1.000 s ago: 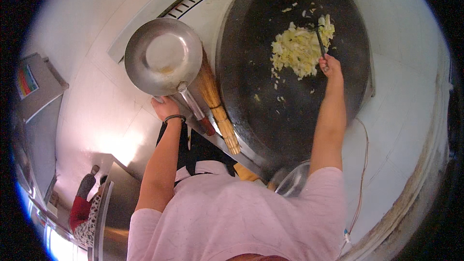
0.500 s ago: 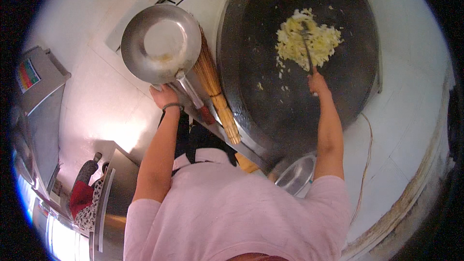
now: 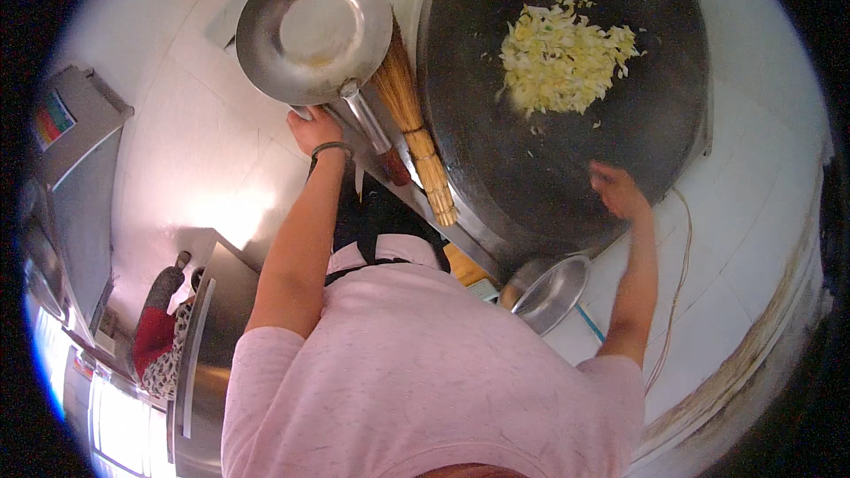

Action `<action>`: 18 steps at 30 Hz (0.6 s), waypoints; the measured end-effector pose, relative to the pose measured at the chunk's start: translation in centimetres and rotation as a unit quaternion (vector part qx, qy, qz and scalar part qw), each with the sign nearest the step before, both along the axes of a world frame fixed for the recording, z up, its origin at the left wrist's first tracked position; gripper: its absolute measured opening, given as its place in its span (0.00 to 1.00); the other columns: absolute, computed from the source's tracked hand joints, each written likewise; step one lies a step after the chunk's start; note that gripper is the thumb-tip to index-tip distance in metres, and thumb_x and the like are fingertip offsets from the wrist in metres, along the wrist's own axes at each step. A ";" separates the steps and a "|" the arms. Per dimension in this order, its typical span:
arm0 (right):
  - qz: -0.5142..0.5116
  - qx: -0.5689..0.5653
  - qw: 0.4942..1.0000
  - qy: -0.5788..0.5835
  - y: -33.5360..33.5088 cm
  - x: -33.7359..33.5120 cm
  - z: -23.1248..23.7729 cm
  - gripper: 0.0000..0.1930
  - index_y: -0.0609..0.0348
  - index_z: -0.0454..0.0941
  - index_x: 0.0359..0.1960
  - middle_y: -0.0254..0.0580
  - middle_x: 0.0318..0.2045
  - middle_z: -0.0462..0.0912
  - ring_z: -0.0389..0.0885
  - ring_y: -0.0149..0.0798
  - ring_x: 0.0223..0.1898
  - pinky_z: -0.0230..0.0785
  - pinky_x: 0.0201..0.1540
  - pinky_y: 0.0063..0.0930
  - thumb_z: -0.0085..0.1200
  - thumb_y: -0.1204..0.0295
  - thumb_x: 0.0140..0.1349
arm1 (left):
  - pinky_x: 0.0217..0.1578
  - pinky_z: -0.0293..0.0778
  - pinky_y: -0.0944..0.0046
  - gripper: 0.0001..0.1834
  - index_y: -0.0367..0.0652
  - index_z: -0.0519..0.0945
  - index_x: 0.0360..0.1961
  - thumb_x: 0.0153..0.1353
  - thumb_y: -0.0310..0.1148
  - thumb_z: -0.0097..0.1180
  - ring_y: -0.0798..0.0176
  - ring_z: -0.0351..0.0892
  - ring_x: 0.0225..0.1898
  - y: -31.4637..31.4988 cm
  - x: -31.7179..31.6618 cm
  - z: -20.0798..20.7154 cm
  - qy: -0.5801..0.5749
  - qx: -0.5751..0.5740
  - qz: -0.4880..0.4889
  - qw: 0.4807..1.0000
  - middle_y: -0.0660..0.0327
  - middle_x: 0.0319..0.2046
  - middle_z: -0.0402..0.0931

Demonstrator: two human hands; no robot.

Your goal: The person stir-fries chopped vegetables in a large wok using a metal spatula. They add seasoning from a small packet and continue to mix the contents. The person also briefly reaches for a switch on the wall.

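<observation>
Chopped pale yellow-green cabbage (image 3: pixel 567 62) lies heaped in a large dark wok (image 3: pixel 567 181), with stray bits around it. Over the wok's near right part is my right hand (image 3: pixel 620 191), blurred, its fingers curled; the long dark spatula seen earlier does not show clearly against the black metal. My left hand (image 3: pixel 316 130) is closed at the stove edge, just below the rim of a steel pan (image 3: pixel 314 31). What its fingers grip there is mostly hidden. That pan's tubular handle (image 3: pixel 365 119) points toward me and ends in a reddish grip.
A bamboo wok brush (image 3: pixel 416 137) lies between the pan and the wok. Near my right side sits a steel bowl (image 3: pixel 558 296). A thin cord (image 3: pixel 683 257) runs along the white counter. To the left, a person's red and grey sleeve (image 3: pixel 155 327) shows beside a metal cabinet (image 3: pixel 217 336).
My right hand has drawn back from the cabbage toward the wok's near right side, and the spatula no longer shows in the heap. My left hand stays by the pan. The whole view has shifted slightly.
</observation>
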State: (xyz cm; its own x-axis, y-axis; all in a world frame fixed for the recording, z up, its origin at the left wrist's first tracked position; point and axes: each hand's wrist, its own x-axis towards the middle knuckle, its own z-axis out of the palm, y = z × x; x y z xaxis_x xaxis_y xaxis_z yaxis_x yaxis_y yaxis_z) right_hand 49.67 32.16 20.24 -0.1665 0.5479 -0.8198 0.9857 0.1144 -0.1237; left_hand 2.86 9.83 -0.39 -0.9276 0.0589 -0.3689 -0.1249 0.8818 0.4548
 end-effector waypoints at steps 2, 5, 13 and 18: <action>-0.001 0.080 0.997 -0.009 3.1 -0.4 -5.0 0.21 0.45 0.66 0.55 0.42 0.19 0.75 0.69 0.31 0.14 0.62 0.18 0.28 0.50 0.65 0.58 | 0.42 0.65 0.51 0.26 0.28 0.68 0.44 0.55 0.43 0.46 0.39 0.70 0.42 -0.1 0.2 -0.1 0.061 0.003 -0.019 0.998 0.39 0.40 0.71; -0.218 0.030 0.971 -0.099 5.0 -1.4 -4.2 0.21 0.50 0.66 0.55 0.47 0.28 0.78 0.77 0.37 0.29 0.69 0.34 0.32 0.50 0.66 0.57 | 0.41 0.66 0.51 0.25 0.29 0.69 0.42 0.55 0.43 0.47 0.39 0.70 0.42 1.3 0.0 1.9 0.016 -0.005 0.014 1.000 0.38 0.41 0.70; 0.054 0.090 0.981 -0.163 -2.9 10.9 -1.1 0.22 0.56 0.73 0.45 0.49 0.41 0.77 0.74 0.50 0.46 0.66 0.48 0.39 0.57 0.61 0.49 | 0.41 0.64 0.50 0.21 0.30 0.67 0.43 0.57 0.39 0.45 0.38 0.67 0.40 1.0 0.3 3.6 0.055 0.029 0.017 0.998 0.41 0.40 0.65; 0.109 0.255 0.924 -0.264 1.8 11.5 -13.1 0.16 0.56 0.76 0.42 0.52 0.33 0.79 0.77 0.53 0.38 0.69 0.42 0.41 0.47 0.64 0.54 | 0.40 0.65 0.50 0.19 0.33 0.68 0.42 0.58 0.39 0.44 0.40 0.68 0.41 0.3 0.2 0.6 0.101 0.041 -0.021 0.994 0.43 0.40 0.65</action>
State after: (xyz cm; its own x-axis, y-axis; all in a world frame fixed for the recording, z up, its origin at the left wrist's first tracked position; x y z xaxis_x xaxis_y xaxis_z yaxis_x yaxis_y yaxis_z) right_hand 61.18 33.95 7.14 0.0302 0.8856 -0.4634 0.8402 0.2287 0.4918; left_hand 3.05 10.15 0.22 -0.9782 0.1209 -0.1685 0.0118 0.8436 0.5368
